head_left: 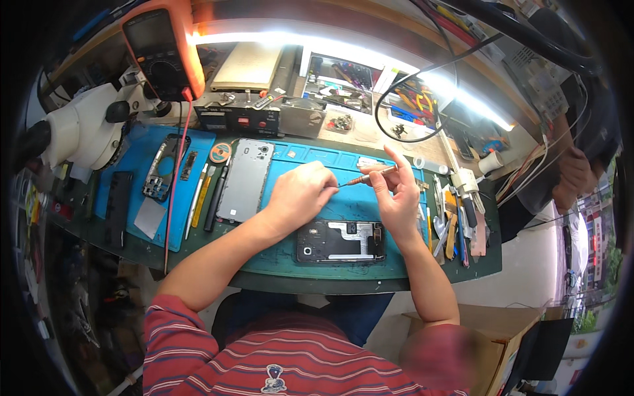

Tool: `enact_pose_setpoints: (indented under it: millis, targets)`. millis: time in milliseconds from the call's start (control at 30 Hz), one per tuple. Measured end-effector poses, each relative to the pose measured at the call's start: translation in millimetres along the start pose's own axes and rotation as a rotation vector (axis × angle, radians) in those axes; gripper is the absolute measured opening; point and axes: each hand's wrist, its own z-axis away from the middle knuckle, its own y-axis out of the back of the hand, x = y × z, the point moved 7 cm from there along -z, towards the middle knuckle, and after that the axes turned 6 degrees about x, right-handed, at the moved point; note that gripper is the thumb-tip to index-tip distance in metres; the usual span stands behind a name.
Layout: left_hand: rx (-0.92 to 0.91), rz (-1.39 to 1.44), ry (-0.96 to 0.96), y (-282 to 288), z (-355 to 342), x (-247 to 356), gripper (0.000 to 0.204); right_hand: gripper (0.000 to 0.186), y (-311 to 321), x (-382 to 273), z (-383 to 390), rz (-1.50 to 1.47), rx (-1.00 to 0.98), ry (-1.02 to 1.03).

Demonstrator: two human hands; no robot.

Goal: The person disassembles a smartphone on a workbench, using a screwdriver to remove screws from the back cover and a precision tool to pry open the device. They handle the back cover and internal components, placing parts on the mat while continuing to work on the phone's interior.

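My right hand (394,198) grips a thin screwdriver (370,178) with a brown-and-silver handle, held almost level above the blue silicone mat (277,252). My left hand (305,193) is closed, its thumb and fingertips pinched at the screwdriver's tip; whether a small piece is between them I cannot make out. Below my hands a disassembled phone (341,241) lies crosswise on the mat, its dark interior showing. A pale grey phone back cover (244,179) lies just left of my left hand.
A microscope (82,125), orange multimeter (162,49), second mat with phone frame (158,178) and pink lead are at left. Tools (456,231) crowd the right. A black cable loop (403,140) hangs over a lit shelf. Another person's hands (571,175) are at far right.
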Motion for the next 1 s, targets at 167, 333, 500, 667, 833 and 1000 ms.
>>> enact_pose_setpoints:
  millis: [167, 333, 500, 667, 833, 1000]
  targets:
    - [0.008, -0.02, 0.007, -0.1, 2.2, 4.1, 0.011, 0.053, -3.6, -7.9, 0.7, 0.011, -0.027, 0.048]
    - [-0.024, 0.002, 0.062, 2.0, 1.4, 3.0, 0.01, 0.052, -1.2, -10.7, 2.5, 0.002, -0.021, 0.093]
    - [-0.03, 0.02, 0.077, -0.9, 1.0, 1.1, 0.011, 0.051, -0.8, -12.7, 1.3, 0.02, -0.057, 0.051]
    - [-0.04, 0.077, 0.078, -2.0, 4.0, 1.1, 0.01, 0.045, -3.3, -16.0, 6.4, -0.115, -0.072, 0.03]
    - [-0.021, 0.109, 0.03, 2.4, 5.0, 5.0, 0.009, 0.045, -1.1, -33.4, 9.2, 0.087, -0.053, 0.179]
    - [-0.084, 0.172, -0.001, 2.7, 11.2, 22.5, 0.027, 0.049, 13.4, -51.9, 21.0, 0.141, 0.0, 0.177]
